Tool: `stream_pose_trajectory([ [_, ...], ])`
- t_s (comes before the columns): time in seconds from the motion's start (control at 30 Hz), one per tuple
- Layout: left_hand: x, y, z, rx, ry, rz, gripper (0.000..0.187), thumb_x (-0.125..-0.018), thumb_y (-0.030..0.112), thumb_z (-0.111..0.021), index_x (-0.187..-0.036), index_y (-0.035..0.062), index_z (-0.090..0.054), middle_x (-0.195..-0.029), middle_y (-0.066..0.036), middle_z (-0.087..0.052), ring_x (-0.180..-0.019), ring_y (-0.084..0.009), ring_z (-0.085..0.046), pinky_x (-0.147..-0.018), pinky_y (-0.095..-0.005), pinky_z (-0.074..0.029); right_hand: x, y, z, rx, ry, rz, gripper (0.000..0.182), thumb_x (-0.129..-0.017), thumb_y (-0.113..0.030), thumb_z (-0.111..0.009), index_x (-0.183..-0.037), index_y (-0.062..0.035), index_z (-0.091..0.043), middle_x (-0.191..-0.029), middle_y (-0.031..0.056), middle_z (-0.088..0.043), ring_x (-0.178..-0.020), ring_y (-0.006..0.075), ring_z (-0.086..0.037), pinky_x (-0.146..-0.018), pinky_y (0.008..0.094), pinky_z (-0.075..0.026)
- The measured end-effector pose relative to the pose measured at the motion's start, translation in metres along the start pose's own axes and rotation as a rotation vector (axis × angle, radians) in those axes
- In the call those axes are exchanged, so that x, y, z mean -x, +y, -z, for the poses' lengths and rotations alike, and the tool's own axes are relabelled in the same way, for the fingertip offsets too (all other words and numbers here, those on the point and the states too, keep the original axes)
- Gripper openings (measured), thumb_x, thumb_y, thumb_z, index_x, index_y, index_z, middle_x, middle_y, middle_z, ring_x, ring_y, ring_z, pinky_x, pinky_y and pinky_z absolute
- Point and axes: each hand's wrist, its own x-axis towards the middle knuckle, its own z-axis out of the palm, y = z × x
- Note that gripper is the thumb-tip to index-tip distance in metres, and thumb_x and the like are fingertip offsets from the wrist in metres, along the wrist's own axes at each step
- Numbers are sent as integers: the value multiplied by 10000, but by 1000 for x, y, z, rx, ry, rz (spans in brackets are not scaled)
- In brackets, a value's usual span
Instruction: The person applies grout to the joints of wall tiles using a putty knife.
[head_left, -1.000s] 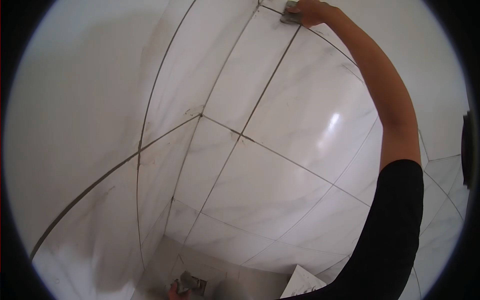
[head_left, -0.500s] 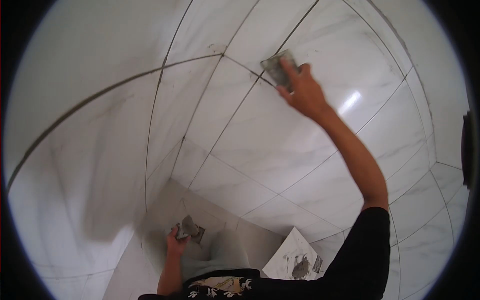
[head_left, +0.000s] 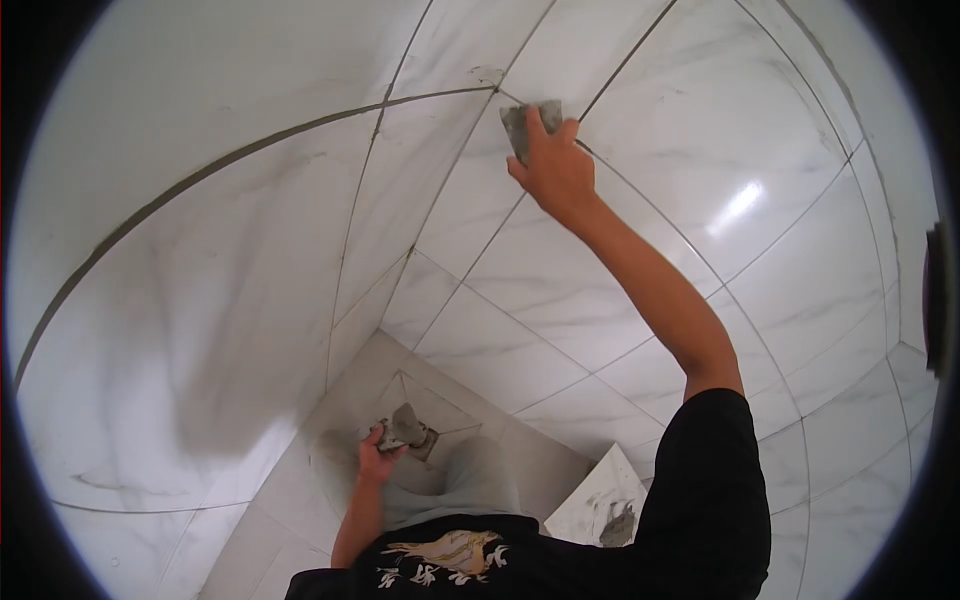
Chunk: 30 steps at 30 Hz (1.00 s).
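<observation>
The left third is only plain pale wall [head_left: 180,120], bent by the lens, with a soft shadow low down whose source I cannot make out. Further in, my left hand [head_left: 375,462] hangs low over the corner floor [head_left: 300,480], fingers closed round a grey lump of grout [head_left: 405,428] — whether there is a tool under it is too small to tell. My chest and black shirt [head_left: 700,500] cut off the bottom edge. To the right, a loose tile [head_left: 590,505] smeared with grey lies half hidden behind my sleeve. Above, my right hand [head_left: 555,170] grips a grey pad [head_left: 528,120], pressing it flat on the marble-veined wall tiles [head_left: 700,130] where dark joints [head_left: 440,210] cross — the glossy face beyond carries a bright glare
</observation>
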Motion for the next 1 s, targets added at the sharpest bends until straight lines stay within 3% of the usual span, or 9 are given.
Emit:
stream_pose_trajectory([
  [0.07, 0, -1, -3, 58, -43, 11, 311, -951, 300, -600, -1193, 105, -595, -1108, -88, -689, -994, -286, -688, -717, -451, -632, 37, -3, 1, -18, 44, 14, 797, -804, -375, -751, -1469, -143, -378, -1069, 253, -452, -670, 336, -645, -591, 408, -565],
  [0.13, -1, -2, -10, 59, -37, 25, 309, -951, 298, -601, -1189, 102, -596, -1114, -88, -687, -999, -287, -687, -722, -455, -632, 73, -17, 9, -65, -242, -115, 816, -809, -370, -751, -1489, -150, -357, -1055, 253, -445, -669, 342, -630, -588, 406, -564],
  [0.2, 1, 0, -9, 48, -17, 48, 306, -951, 296, -602, -1186, 99, -597, -1119, -88, -686, -1004, -288, -687, -727, -459, -631, 82, -16, 3, -100, -197, -163, 840, -807, -359, -758, -1503, -147, -338, -1041, 252, -440, -657, 348, -611, -580, 406, -561],
  [0.27, -2, -1, -5, 41, -75, 101, 303, -949, 294, -605, -1185, 104, -597, -1134, -90, -681, -1006, -288, -685, -730, -456, -631, 71, -14, -5, -138, 123, -252, 857, -796, -350, -773, -1501, -138, -335, -1039, 246, -438, -648, 348, -598, -572, 398, -558],
  [0.43, 6, 5, -7, 3, -34, 97, 284, -951, 287, -605, -1181, 121, -602, -1140, -81, -681, -1004, -279, -687, -756, -469, -625, 12, -32, -11, -208, 144, -540, 877, -781, -303, -790, -1489, -104, -313, -1147, 310, -421, -699, 376, -630, -649, 430, -555],
  [0.5, 10, 3, -8, 15, -29, 65, 280, -951, 287, -606, -1180, 126, -603, -1139, -78, -682, -1003, -275, -687, -765, -475, -622, -3, -28, -23, -318, 109, -639, 876, -773, -385, -787, -1468, -103, -336, -1224, 336, -413, -913, 438, -643, -761, 468, -554],
  [0.6, 11, 4, -9, 42, -47, 40, 279, -949, 287, -612, -1176, 126, -605, -1130, -70, -688, -992, -270, -691, -755, -478, -622, -6, -37, -76, -281, 197, -517, 846, -756, -364, -797, -1431, -91, -367, -1229, 328, -413, -1049, 454, -589, -808, 476, -546],
  [0.7, 15, 5, 1, 35, -70, 40, 284, -947, 289, -616, -1176, 121, -603, -1112, -66, -694, -972, -271, -697, -725, -469, -628, 5, -65, -71, -263, -163, -457, 803, -756, -321, -778, -1416, -93, -380, -1211, 313, -424, -1070, 449, -575, -828, 482, -544],
  [1.0, 11, 6, -9, -5, -35, 56, 257, -954, 279, -597, -1155, 118, -611, -1091, -70, -698, -943, -264, -704, -694, -443, -631, -21, -7, -47, 227, 276, -95, 559, -824, -113, -609, -1376, -108, -522, -981, 282, -570, -854, 373, -617, -659, 407, -545],
])
